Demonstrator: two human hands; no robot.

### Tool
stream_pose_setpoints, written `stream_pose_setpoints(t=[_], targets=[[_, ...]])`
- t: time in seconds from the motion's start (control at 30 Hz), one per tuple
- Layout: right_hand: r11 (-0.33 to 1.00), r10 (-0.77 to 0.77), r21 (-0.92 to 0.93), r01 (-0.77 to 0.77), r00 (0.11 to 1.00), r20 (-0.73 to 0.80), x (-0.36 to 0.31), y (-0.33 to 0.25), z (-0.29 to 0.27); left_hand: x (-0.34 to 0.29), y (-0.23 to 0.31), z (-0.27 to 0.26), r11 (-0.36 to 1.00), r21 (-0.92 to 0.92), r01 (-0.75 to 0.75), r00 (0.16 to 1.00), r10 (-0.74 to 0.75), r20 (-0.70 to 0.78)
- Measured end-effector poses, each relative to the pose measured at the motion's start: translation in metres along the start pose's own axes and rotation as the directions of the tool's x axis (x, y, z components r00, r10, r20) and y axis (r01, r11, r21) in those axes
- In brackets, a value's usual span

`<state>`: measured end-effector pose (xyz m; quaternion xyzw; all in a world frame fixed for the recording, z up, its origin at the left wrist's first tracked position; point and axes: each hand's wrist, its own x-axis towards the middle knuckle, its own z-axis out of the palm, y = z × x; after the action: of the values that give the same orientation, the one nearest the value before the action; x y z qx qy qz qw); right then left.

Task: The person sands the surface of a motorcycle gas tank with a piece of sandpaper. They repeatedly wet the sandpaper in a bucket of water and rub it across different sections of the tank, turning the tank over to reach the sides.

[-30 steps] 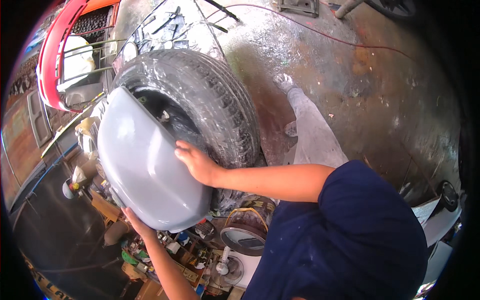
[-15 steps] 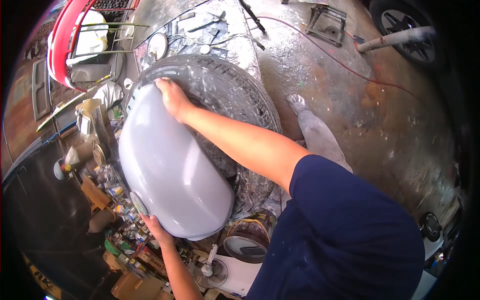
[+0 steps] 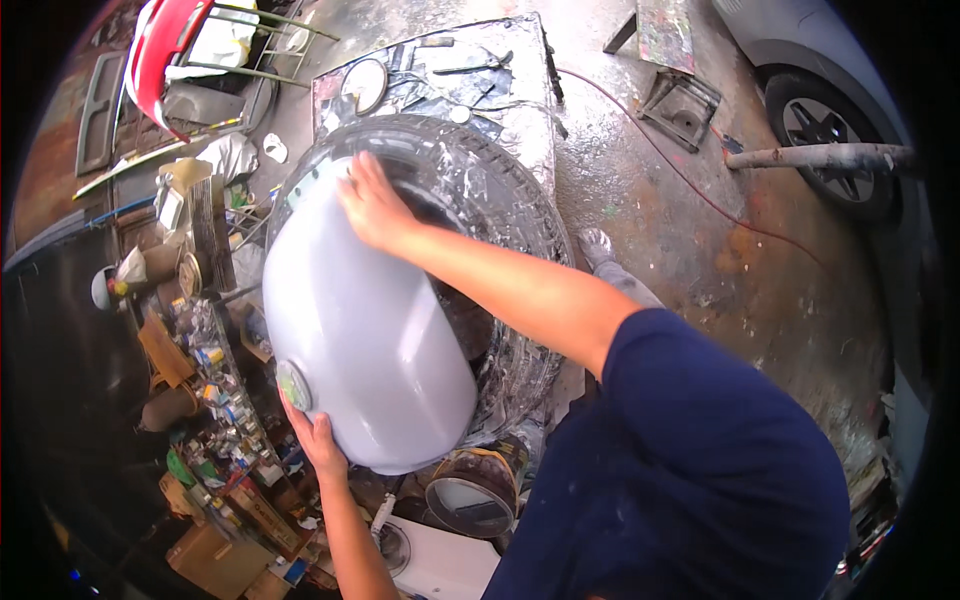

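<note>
A smooth grey shell, shaped like a motorcycle fuel tank (image 3: pixel 355 310), lies across a worn tyre (image 3: pixel 525 205), covering much of the tyre's left part. Its long axis runs from a narrower upper end, far from the person's body, down and slightly right to a broad, rounded lower end.

The right hand (image 3: pixel 375 205) is nearer the upper end; from there most of the shell stretches downward and to the left. That hand is flat and unclenched, fingers extended over the upper right edge; whether its palm touches the surface cannot be told.

The left hand (image 3: pixel 320 450) is against the lower left edge, thumb apart and fingers just beside a round greenish disc (image 3: pixel 293 385); how firmly it grips is hidden.

Below the tyre stands a bucket (image 3: pixel 472 500); beyond it, a bench (image 3: pixel 532 105) carries scattered tools.
</note>
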<state>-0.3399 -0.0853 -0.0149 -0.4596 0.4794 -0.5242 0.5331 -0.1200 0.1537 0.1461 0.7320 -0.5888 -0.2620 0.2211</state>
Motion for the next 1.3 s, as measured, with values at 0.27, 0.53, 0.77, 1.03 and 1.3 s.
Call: stream_pose_setpoints(t=[0.27, 0.53, 0.77, 1.03, 1.3], targets=[[0.915, -0.249, -0.188, 0.358, 0.865, 0.435, -0.17, -0.074, 0.007, -0.007, 0.011, -0.007, 0.992, 0.093, -0.084, 0.996, 0.087, -0.033], [0.871, -0.216, -0.395, 0.292, 0.95, 0.227, -0.047, -0.045, 0.027, 0.001, 0.011, -0.002, 0.981, 0.167, -0.094, 0.993, 0.104, -0.051], [0.91, -0.316, -0.125, 0.394, 0.858, 0.406, -0.022, -0.052, -0.014, 0.001, 0.027, -0.001, 0.983, 0.157, -0.098, 0.993, 0.106, -0.042], [0.748, -0.453, -0.22, 0.627, 0.723, 0.522, -0.135, -0.067, 0.007, -0.011, 0.02, -0.005, 0.976, 0.212, -0.047, 0.993, 0.068, -0.095], [0.914, -0.164, -0.329, 0.236, 0.959, 0.231, -0.05, -0.039, 0.017, 0.009, 0.033, 0.005, 0.966, 0.244, -0.09, 0.992, 0.109, -0.063]])
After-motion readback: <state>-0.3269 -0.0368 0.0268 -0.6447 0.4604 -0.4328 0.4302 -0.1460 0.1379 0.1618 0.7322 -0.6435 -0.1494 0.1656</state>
